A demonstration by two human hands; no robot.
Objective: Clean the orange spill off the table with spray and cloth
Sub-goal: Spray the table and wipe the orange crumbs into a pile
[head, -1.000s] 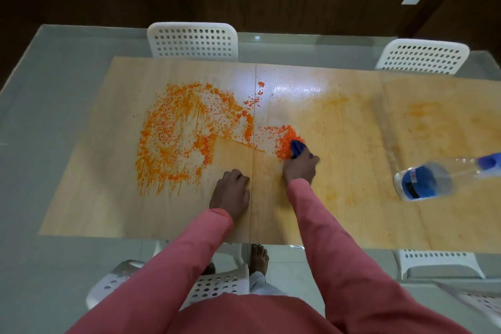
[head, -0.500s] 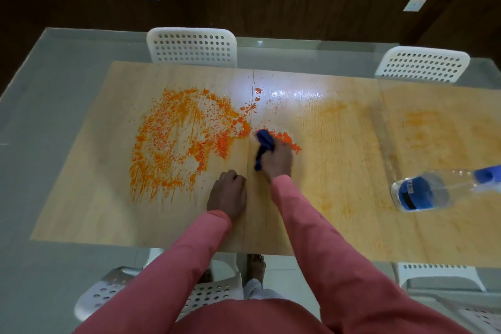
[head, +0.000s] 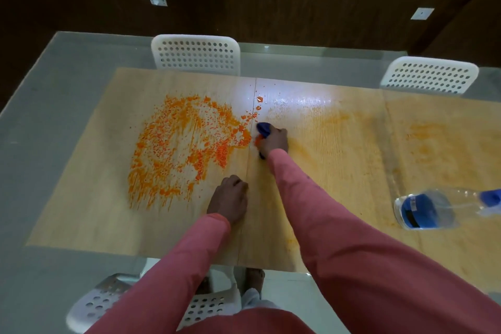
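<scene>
Head view: the spill (head: 184, 149) lies just left of the right hand (head: 273, 142) gripping the cloth (head: 263, 129) — nearer than the left hand (head: 229, 199), curled and holding nothing, on the table (head: 339, 171).

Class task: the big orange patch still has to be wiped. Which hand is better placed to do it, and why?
The right hand: it grips the blue cloth at the orange spill's right edge. The left hand holds nothing and rests on the table below the spill.

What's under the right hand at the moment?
The right hand grips a bunched blue cloth, which pokes out at the fingertips and near the wrist. A bit of the orange spill shows at its left edge. The table surface beneath the palm is covered.
</scene>
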